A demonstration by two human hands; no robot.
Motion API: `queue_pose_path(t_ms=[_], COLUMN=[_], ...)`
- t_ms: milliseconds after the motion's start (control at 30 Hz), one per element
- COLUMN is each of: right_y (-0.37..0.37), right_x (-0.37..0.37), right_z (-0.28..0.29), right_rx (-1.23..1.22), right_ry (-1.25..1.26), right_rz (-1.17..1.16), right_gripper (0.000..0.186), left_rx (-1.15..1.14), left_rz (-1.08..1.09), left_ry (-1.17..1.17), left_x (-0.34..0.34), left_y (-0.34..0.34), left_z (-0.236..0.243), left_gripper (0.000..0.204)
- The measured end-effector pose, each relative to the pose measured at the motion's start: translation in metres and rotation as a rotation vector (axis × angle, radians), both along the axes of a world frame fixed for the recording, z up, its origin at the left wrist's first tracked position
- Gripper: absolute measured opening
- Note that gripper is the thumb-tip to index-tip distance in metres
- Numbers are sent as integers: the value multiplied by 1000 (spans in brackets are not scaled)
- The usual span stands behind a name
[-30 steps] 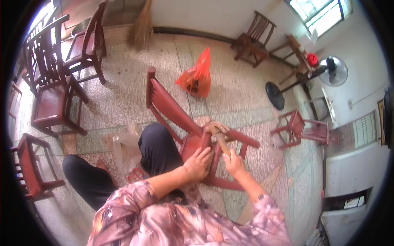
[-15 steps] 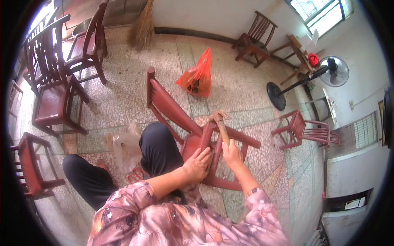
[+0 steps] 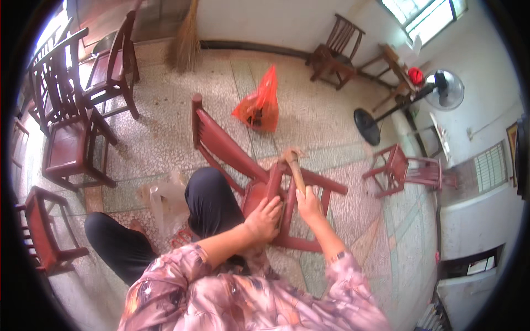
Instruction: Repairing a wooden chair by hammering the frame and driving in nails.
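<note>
Now the right hand grips a wooden-handled hammer, its blurry head perhaps touching the tipped red chair, and the left hand clasps that chair.

Room opens over the floor between orange bag and fan, while the near tipped chair blocks closer passage.

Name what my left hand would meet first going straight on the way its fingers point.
The red chair, whose frame the left hand touches; beyond that, perhaps the wooden hammer handle, though depth is unclear.
</note>
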State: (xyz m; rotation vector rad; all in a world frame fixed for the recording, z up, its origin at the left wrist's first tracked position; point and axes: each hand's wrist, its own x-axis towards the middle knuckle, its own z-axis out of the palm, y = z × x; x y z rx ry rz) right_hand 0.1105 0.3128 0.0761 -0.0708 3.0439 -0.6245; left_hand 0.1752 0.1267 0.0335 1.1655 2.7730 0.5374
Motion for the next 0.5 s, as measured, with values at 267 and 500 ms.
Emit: queue_pose_path(t_ms=[267,500], right_y=[0,76], right_x=[8,28], right_z=[96,-35], right_rx=[-869,308], right_ry=[394,264], right_rz=[77,55], right_gripper=[27,22], left_rx=[179,761], left_rz=[20,313], left_ry=[-17,-246], left_x=[-8,-23], left_y=[-11,1], left_z=[-7,-41], left_gripper=[64,60])
